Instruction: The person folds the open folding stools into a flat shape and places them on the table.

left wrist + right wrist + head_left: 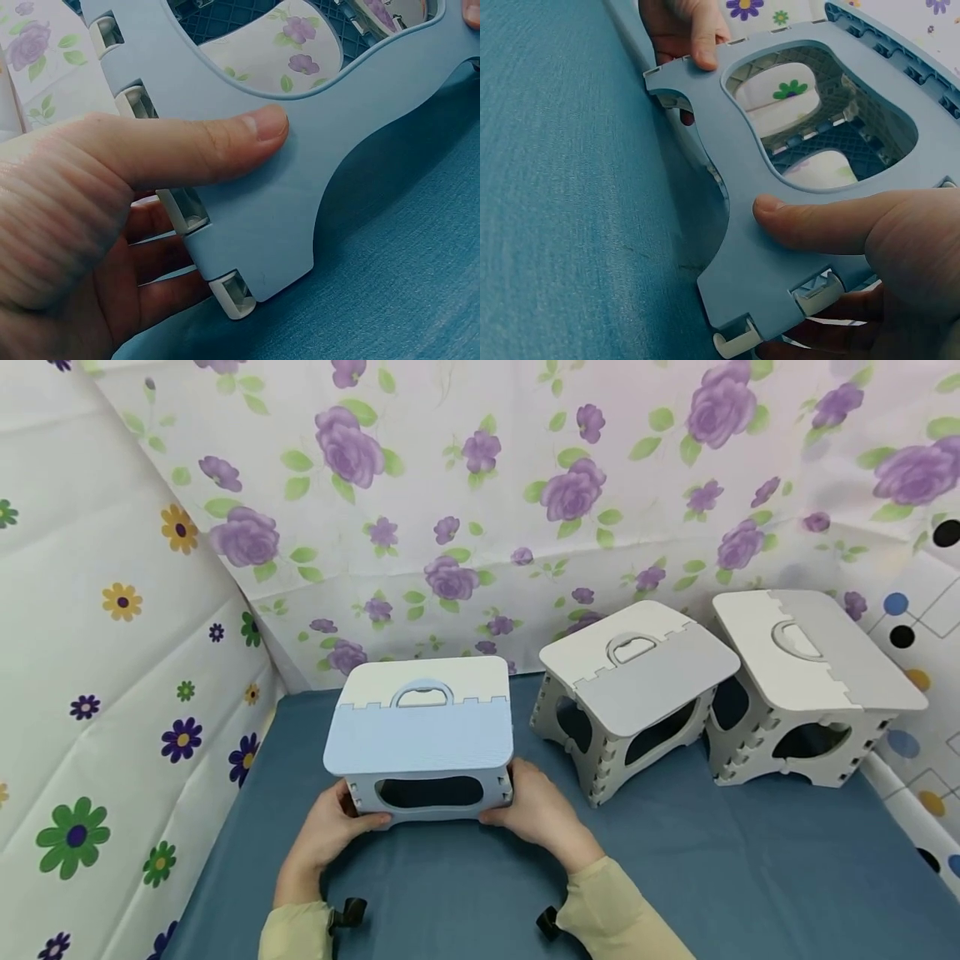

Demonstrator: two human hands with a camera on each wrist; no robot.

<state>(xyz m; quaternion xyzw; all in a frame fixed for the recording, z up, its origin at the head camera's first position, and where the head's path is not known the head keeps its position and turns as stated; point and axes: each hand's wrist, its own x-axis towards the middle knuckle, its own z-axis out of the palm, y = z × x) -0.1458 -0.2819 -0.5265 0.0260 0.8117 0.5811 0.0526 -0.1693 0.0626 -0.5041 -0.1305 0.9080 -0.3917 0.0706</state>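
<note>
A folding step stool [423, 735] with a white and light-blue top stands unfolded on the blue cloth. My left hand [330, 827] grips its near left leg corner, thumb across the blue front panel and fingers behind the hinged edge, as the left wrist view shows. At the near right corner my right hand [536, 810] holds the stool the same way; in the right wrist view its thumb [810, 221] lies on the front panel [742, 277]. The far legs are hidden beneath the top.
Two more unfolded stools, both white and grey, stand to the right: one angled stool [637, 668] and one farther right [817, 652], close together. Blue cloth [450, 893] covers the table. Floral sheets [450, 527] hang behind and at the sides.
</note>
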